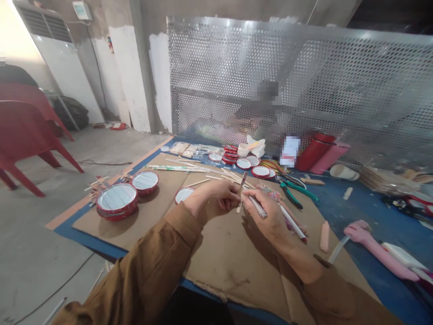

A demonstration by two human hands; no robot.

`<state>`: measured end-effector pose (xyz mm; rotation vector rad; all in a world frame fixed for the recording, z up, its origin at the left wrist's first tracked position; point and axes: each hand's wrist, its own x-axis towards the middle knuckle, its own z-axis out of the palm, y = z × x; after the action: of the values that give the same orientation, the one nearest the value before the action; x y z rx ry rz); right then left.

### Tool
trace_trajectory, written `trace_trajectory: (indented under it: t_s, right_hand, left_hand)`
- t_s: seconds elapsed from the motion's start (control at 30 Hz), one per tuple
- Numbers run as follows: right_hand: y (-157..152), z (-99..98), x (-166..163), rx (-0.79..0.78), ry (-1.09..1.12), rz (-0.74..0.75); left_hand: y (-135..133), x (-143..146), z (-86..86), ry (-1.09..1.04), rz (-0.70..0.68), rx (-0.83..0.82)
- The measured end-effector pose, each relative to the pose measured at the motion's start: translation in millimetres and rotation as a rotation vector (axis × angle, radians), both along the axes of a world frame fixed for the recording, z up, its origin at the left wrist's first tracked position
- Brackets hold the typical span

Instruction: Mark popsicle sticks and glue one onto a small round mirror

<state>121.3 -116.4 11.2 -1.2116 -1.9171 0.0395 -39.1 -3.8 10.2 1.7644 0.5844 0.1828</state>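
Note:
Over the brown cardboard sheet, my left hand is closed, pinching a thin wooden craft stick that stands upright and looks darker at its upper end. My right hand wraps round a light-coloured marker; its front end is hidden by the fingers, close to the stick. Whether the marker touches the stick I cannot tell. Beyond both hands lie loose craft sticks and a tangle of colourful strands. A white marker with a red end lies beside my right hand.
White discs with red rims stand stacked at left. Green-handled pliers, a red bottle and a phone sit at the back right. A pink glue gun lies right. A perforated metal panel borders the table's back.

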Motion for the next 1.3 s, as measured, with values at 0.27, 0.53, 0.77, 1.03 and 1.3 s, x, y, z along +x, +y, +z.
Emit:
trace_trajectory:
  t_s: [0.27,0.53,0.77,1.03,1.3]
  right_hand:
    - [1.0,-2.1,0.5,0.020,0.013,0.000]
    - [0.4,-0.2,0.8,0.022,0.016,-0.009]
    - [1.3,-1.8,1.5,0.024,0.005,-0.010]
    - [0.8,-1.0,0.5,0.013,-0.002,0.016]
    - [1.0,-2.1,-0.2,0.011,0.010,0.017]
  left_hand:
    - [-0.6,0.8,-0.8,0.016,0.009,0.014]
    - [-1.7,1.0,1.9,0.045,-0.004,0.026]
    - [-0.7,1.8,1.5,0.076,0.000,0.019]
    - [-1.9,1.9,2.5,0.077,0.008,0.016]
    - [1.0,2.3,-1.7,0.072,-0.011,0.019]
